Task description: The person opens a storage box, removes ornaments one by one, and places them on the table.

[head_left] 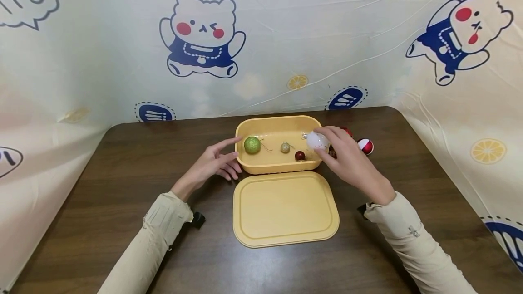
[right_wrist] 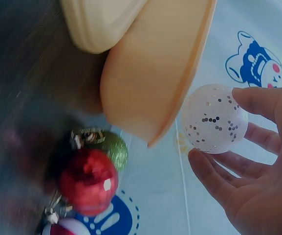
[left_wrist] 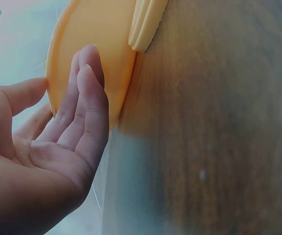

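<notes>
My right hand point(head_left: 349, 158) pinches a white speckled Christmas ball point(right_wrist: 214, 119) between thumb and fingers, over the right end of a yellow plastic box point(head_left: 271, 124). Thumb and fingertips of my left hand point(head_left: 210, 161) touch the box's left rim, the other fingers loosely extended beside its outer wall. Inside the box lie a green glitter ball point(head_left: 252, 145), a small gold ball point(head_left: 285, 148) and a small dark red ball point(head_left: 300, 155). The yellow lid point(head_left: 286, 208) lies flat on the table in front of the box.
Right of the box, partly behind my right hand in the head view, are a shiny red ball point(right_wrist: 88, 182), a green ball point(right_wrist: 119, 152) and a red-and-white ball point(head_left: 365, 146). A printed cloth point(head_left: 278, 49) hangs behind the brown table point(head_left: 135, 162).
</notes>
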A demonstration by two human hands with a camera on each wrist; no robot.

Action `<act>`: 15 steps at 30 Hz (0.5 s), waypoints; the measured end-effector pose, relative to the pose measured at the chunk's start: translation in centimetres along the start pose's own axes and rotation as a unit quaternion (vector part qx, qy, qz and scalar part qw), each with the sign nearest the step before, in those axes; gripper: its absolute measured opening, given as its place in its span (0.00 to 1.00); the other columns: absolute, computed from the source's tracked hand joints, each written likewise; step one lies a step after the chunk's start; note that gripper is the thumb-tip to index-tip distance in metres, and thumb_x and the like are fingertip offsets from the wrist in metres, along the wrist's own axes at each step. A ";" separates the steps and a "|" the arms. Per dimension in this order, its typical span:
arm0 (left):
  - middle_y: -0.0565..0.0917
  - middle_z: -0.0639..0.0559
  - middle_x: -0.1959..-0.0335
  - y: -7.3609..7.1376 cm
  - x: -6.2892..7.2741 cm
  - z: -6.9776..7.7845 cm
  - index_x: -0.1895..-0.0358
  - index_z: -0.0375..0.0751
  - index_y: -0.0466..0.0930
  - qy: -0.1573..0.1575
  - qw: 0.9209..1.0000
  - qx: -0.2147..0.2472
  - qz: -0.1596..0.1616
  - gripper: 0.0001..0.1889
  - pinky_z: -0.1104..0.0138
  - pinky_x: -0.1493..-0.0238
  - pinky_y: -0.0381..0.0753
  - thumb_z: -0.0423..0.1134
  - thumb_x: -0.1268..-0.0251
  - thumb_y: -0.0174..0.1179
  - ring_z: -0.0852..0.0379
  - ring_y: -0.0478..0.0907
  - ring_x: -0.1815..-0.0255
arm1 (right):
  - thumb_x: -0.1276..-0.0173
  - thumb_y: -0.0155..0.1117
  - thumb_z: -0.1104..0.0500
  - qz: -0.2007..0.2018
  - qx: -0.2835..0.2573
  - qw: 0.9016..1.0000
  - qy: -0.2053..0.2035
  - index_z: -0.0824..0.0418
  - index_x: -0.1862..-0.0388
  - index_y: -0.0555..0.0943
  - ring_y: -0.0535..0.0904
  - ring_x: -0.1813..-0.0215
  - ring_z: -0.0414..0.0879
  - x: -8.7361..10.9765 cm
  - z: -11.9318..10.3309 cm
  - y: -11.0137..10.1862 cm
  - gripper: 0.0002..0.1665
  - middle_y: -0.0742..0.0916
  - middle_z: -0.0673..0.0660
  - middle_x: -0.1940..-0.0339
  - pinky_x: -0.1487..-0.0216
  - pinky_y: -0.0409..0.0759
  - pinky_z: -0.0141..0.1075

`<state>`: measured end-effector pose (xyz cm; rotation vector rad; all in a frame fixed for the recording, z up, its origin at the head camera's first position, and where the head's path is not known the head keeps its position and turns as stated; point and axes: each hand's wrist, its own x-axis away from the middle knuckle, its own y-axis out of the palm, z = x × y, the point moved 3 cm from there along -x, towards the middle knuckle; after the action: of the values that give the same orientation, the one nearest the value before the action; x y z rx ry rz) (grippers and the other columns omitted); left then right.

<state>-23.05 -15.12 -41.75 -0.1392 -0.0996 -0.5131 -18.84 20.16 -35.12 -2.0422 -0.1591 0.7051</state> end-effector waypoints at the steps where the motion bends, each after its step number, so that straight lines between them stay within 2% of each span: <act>1: 0.86 0.33 0.67 0.0 0.0 0.0 0.23 0.54 0.60 -0.001 1.000 0.001 0.000 0.29 0.51 0.69 0.87 0.44 0.23 0.54 0.44 0.86 0.72 | 0.31 0.69 0.57 0.003 0.000 1.000 0.001 0.61 0.36 0.75 0.74 0.39 0.57 0.2 0.2 -0.2 0.27 0.78 0.63 0.39 0.39 0.77 0.55; 5: 0.86 0.33 0.67 0.0 0.0 0.0 0.23 0.54 0.60 -0.001 1.000 0.001 0.001 0.29 0.51 0.69 0.87 0.44 0.23 0.54 0.44 0.86 0.71 | 0.34 0.71 0.61 0.015 -0.011 1.000 0.004 0.62 0.38 0.76 0.75 0.43 0.56 0.9 1.2 -1.4 0.27 0.79 0.63 0.41 0.43 0.79 0.56; 9: 0.86 0.33 0.67 0.0 0.0 -0.1 0.23 0.54 0.60 -0.002 1.000 0.002 0.001 0.29 0.51 0.68 0.87 0.44 0.23 0.54 0.44 0.86 0.71 | 0.38 0.73 0.65 0.025 -0.023 0.999 0.010 0.65 0.40 0.76 0.78 0.49 0.54 1.3 2.2 -2.8 0.27 0.81 0.64 0.44 0.51 0.82 0.53; 12: 0.86 0.33 0.67 0.0 0.0 -0.1 0.23 0.54 0.60 -0.002 1.000 0.003 0.001 0.28 0.51 0.68 0.87 0.44 0.23 0.54 0.44 0.86 0.71 | 0.38 0.74 0.64 0.016 -0.017 0.999 0.047 0.64 0.40 0.75 0.78 0.51 0.54 1.7 3.2 -4.0 0.28 0.82 0.63 0.45 0.54 0.82 0.52; 15: 0.86 0.33 0.67 -0.1 0.0 -0.1 0.23 0.54 0.60 -0.003 1.000 0.002 0.001 0.29 0.51 0.68 0.87 0.45 0.23 0.54 0.44 0.86 0.71 | 0.37 0.74 0.60 -0.007 -0.009 0.995 0.097 0.63 0.40 0.74 0.81 0.51 0.57 2.3 4.1 -5.2 0.28 0.83 0.64 0.46 0.52 0.83 0.54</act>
<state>-23.08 -15.19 -41.87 -0.1370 -0.1072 -0.5111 -18.34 26.99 -33.42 -2.1106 -0.0672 0.4932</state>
